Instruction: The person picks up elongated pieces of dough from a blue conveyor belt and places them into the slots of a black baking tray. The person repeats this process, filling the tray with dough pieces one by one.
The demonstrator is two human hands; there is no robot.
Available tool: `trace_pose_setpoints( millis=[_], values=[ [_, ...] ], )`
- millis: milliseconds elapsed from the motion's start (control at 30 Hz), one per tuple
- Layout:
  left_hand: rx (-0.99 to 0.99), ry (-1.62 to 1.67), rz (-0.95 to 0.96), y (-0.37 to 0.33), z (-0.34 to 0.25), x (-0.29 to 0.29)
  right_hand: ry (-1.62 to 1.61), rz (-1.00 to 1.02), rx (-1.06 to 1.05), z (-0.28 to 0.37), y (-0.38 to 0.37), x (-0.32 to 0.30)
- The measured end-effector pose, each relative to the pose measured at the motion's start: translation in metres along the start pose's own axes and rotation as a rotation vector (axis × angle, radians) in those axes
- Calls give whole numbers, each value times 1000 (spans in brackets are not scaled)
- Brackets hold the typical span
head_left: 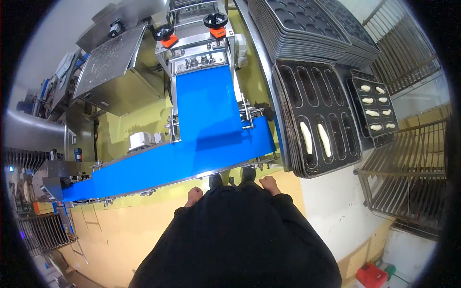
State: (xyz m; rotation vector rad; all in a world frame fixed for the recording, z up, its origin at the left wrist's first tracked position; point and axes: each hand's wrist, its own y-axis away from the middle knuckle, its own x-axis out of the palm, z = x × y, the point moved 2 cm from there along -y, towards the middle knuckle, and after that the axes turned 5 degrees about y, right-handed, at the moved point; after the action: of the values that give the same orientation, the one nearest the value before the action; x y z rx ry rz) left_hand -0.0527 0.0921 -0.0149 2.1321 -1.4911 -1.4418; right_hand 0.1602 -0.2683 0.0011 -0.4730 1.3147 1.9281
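Both of my arms hang beside my black clothing at the near edge of a conveyor. My left hand (194, 197) is closed in a loose fist, and nothing shows in it. Likewise curled shut, my right hand (270, 185) shows nothing in its fingers. In front of them runs a blue conveyor belt (144, 170), with a second blue belt (206, 101) feeding into it from the machine. Nearest on the right of my hands is a stack of dark baking trays with long hollows (321, 168). Two pale dough pieces (325, 140) lie in its near-left hollows.
A smaller tray (372, 106) holds several short dough pieces. Behind it rise stacked round-mould trays (307, 29). Metal racks (403, 168) stand at right. Black handwheels (215, 20) top the machine. A steel table (110, 57) is at far left, a red box (371, 275) low right.
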Motion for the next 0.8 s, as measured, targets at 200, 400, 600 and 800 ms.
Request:
trace_pose_setpoints(
  millis=[200, 400, 600, 800],
  values=[
    [-47, -75, 70, 0, -6, -4, -39, 7, 3, 6, -1, -6],
    [-45, -46, 33, 0, -13, -7, -31, 50, 16, 5, -3, -7],
    [-7, 36, 55, -3, -11, -6, -34, 17, 8, 1, -4, -3],
    [-1, 10, 43, -7, -4, -4, -32, 42, -19, 1, -11, 2]
  ],
)
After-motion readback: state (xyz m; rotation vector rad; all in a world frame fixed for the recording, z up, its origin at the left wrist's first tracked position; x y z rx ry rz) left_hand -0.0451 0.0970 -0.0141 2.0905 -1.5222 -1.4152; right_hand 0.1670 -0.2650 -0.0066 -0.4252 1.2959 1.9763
